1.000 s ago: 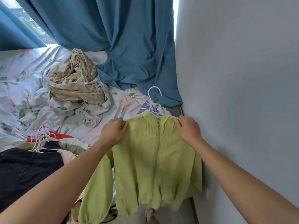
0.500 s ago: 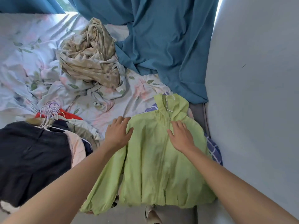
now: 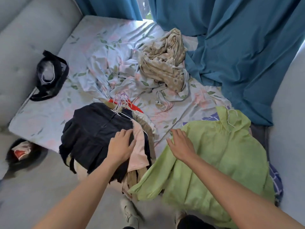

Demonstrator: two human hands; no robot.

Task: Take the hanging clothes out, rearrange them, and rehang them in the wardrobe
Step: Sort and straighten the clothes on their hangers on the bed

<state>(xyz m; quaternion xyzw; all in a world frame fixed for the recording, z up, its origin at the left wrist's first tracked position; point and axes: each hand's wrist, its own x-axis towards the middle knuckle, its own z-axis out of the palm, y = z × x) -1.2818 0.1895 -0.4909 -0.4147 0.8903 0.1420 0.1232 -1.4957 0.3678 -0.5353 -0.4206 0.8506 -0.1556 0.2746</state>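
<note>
A lime green zip jacket point(image 3: 221, 156) on a white hanger point(image 3: 231, 117) lies flat at the bed's right front, over a blue checked garment point(image 3: 276, 180). To its left sits a pile of clothes on hangers, a dark navy garment point(image 3: 92, 134) on top, a pale pink one point(image 3: 139, 151) beside it, and a bunch of white hanger hooks point(image 3: 121, 103) at the far end. My left hand point(image 3: 121, 146) rests with spread fingers on the navy and pink garments. My right hand point(image 3: 180, 145) hovers open over the green jacket's left shoulder.
A crumpled beige patterned cloth point(image 3: 165, 60) lies on the floral bedsheet point(image 3: 92, 52). Blue curtains point(image 3: 239, 47) drape onto the bed at the back right. A black bag point(image 3: 49, 76) sits at the left by the grey headboard. A dark bin point(image 3: 21, 154) stands on the floor.
The green jacket, held up a second ago, has been laid flat on the bed. My left hand moved left onto the pile; my right hand slid to the jacket's left shoulder.
</note>
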